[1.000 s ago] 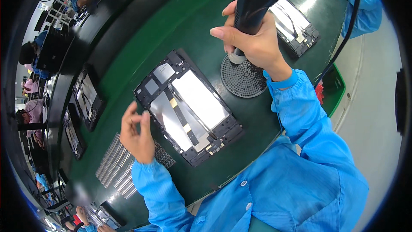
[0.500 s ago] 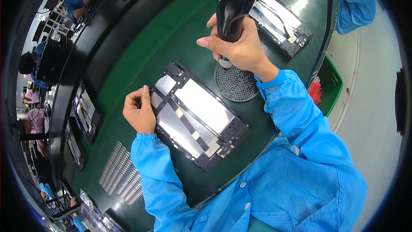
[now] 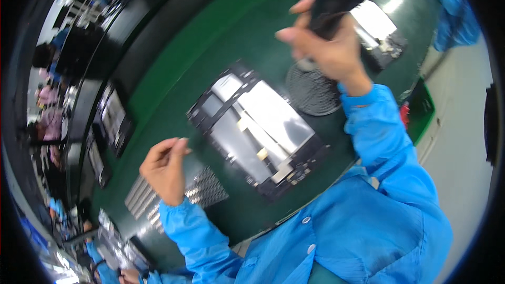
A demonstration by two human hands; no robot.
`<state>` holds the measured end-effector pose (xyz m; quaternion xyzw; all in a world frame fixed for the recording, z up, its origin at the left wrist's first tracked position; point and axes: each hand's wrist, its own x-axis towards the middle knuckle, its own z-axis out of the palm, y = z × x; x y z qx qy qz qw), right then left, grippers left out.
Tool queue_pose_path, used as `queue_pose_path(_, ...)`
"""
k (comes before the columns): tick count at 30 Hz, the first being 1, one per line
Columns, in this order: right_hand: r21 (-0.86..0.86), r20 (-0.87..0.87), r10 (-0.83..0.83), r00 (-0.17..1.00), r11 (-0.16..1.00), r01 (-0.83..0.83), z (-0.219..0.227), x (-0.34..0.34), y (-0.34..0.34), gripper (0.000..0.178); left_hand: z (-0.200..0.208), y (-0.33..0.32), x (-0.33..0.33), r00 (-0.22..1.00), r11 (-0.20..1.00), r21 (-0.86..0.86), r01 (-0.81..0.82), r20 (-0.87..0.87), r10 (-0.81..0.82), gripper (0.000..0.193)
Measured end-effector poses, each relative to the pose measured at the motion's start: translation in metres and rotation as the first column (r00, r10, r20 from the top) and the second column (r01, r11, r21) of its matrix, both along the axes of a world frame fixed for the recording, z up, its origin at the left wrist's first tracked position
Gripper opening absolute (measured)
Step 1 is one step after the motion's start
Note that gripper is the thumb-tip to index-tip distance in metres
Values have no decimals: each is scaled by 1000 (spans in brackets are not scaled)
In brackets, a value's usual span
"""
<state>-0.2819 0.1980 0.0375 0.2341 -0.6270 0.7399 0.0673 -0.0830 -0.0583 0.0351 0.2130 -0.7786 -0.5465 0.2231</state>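
Observation:
My right hand [image 3: 336, 52], blurred by motion, is wrapped round a black handheld barcode scanner [image 3: 336, 5] above a round perforated base [image 3: 313, 90]. Fingertips drawn together in a pinch, my left hand [image 3: 167, 169] hovers over silvery sheets with rows of small dark marks [image 3: 208, 186]. Whether a small piece sits between its fingertips I cannot make out. An opened tablet [image 3: 221, 131] with a black frame, silver battery panels and a dark ribbon cable lies on the green table between my hands, touched by neither.
Another opened tablet [image 3: 376, 23] lies behind the scanner. More tablet units [image 3: 113, 118] rest along the black rail at left. A green bin [image 3: 423, 110] with something red stands beyond the table's right edge. Co-workers in blue [image 3: 455, 10] sit around.
My left hand has moved off the tablet's left edge, leftward and down to the silvery sheets. The view has shifted, and the right hand still grips the scanner.

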Motion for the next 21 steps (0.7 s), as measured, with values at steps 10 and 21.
queue_pose_path(10, -44, -219, 47, 975, 997, -58, -1, 15, -3, 29, -33, 26, 32, 977, 955, 294, 36, 192, -97, 10)
queue_pose_path(21, -109, -217, 172, 961, 974, -199, 17, 45, -14, 37, -41, 25, 16, 984, 985, 160, 65, 153, -90, 12)
